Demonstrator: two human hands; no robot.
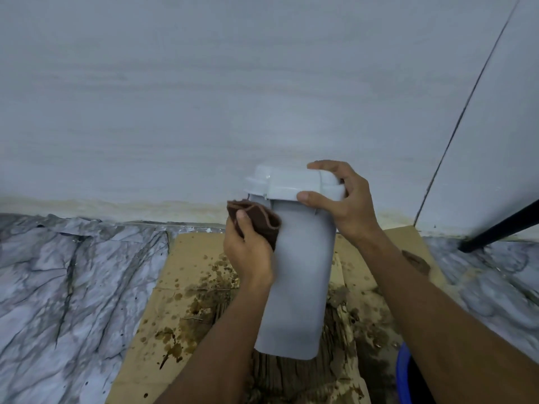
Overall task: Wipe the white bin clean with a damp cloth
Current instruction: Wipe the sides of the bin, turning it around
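Observation:
A tall white bin [300, 275] with its lid on is held up above stained cardboard, its lid end toward the wall. My right hand [341, 199] grips the lid end, fingers over the top and thumb on the near rim. My left hand [248, 249] holds a bunched dark brown cloth [259, 217] and presses it against the bin's upper left side, just below the lid.
Wet, brown-stained cardboard [204, 287] lies on the marble-patterned floor [73, 287] under the bin. A pale wall [204, 97] rises right behind. A black leg [495, 228] slants in at the right. The rim of a blue bucket [404, 374] shows at the bottom right.

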